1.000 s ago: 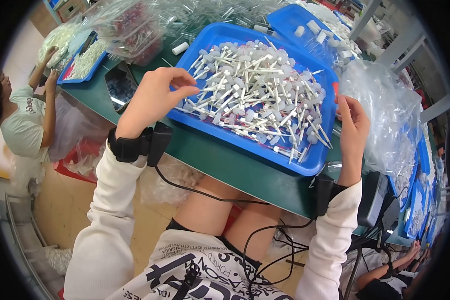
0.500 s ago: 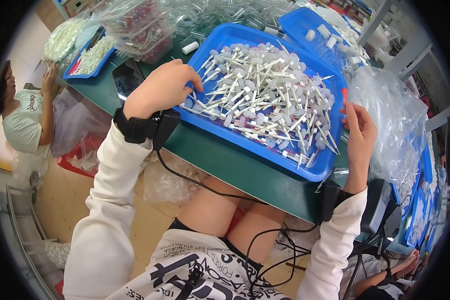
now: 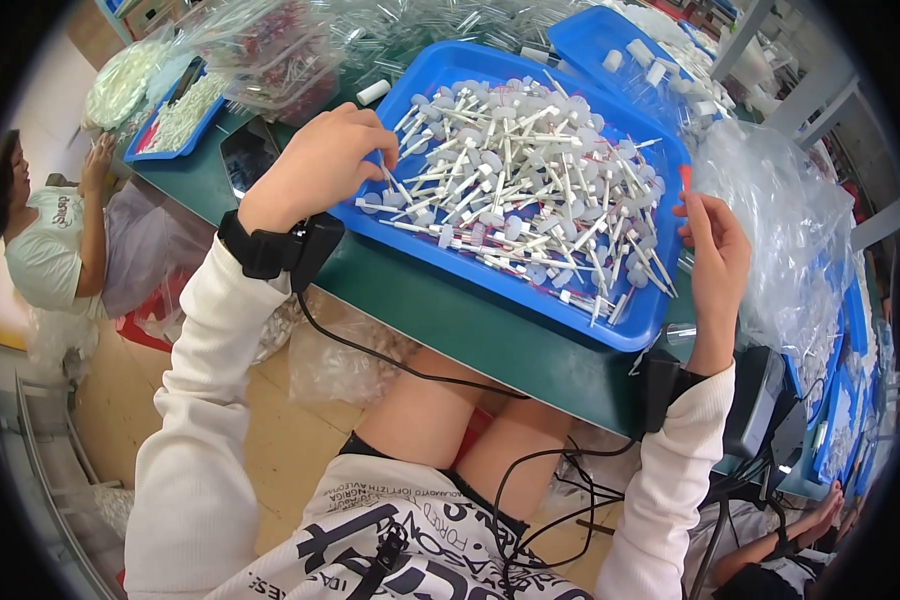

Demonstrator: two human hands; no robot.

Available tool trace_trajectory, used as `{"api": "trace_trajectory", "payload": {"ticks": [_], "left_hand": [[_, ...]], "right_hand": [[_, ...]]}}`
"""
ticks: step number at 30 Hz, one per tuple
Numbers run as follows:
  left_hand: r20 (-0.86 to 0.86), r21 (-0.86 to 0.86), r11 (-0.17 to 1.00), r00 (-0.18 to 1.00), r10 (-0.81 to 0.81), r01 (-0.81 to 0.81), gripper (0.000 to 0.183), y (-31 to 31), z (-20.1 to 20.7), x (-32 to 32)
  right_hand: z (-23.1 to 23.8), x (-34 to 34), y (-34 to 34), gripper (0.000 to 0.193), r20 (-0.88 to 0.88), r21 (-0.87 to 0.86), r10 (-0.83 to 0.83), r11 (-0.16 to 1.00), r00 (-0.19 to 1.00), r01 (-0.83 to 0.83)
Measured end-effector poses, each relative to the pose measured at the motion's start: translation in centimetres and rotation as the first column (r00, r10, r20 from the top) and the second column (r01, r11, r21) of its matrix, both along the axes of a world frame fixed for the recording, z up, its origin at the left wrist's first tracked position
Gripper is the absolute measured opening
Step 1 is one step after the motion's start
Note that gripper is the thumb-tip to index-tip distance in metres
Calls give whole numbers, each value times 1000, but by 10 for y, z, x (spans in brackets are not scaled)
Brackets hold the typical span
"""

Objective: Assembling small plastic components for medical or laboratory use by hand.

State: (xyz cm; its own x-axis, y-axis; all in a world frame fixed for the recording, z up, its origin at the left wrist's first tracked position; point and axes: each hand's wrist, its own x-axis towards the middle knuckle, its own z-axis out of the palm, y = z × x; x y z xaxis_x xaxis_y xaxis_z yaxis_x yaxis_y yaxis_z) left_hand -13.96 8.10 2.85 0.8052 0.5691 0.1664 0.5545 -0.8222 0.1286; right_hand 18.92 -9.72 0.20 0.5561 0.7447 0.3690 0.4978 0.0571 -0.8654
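A blue tray (image 3: 440, 262) on the table holds a heap of thin white sticks (image 3: 510, 165) with pale translucent discs and small white square parts. My left hand (image 3: 322, 165) reaches over the tray's left rim, its thumb and forefinger pinched together. A thin white stick (image 3: 388, 175) shows at those fingertips. Beside the right rim is my right hand (image 3: 715, 252), fingers curled in and thumb side toward the tray. A small red piece (image 3: 686, 178) shows just above its fingertips; whether they grip it is hidden.
A phone (image 3: 248, 157) lies left of the tray, near clear boxes (image 3: 295, 75) of red and white parts. Another blue tray (image 3: 580, 40) with white cylinders is behind. Clear plastic bags (image 3: 770, 240) stand at the right. A co-worker (image 3: 60, 235) sits at the left; black cables (image 3: 510, 520) hang by my lap.
My left hand's fingers have closed together at the tray's left edge, and a white stick shows at them. My right hand has stayed about where it was. The view has shifted slightly.
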Motion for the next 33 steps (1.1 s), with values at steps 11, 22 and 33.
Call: {"api": "trace_trajectory", "payload": {"ticks": [11,22,33], "left_hand": [[314,45,965,914,-257,257,16,-64,19,33],[155,109,950,939,-307,292,18,-84,-9,68],[144,180,915,911,-386,360,9,-75,1,91]], "right_hand": [[22,-58,-10,13,529,-163,427,899,733,-406],[3,-52,-4,22,697,-230,346,938,629,-261],[20,-65,3,18,626,-202,437,891,646,-406]]}}
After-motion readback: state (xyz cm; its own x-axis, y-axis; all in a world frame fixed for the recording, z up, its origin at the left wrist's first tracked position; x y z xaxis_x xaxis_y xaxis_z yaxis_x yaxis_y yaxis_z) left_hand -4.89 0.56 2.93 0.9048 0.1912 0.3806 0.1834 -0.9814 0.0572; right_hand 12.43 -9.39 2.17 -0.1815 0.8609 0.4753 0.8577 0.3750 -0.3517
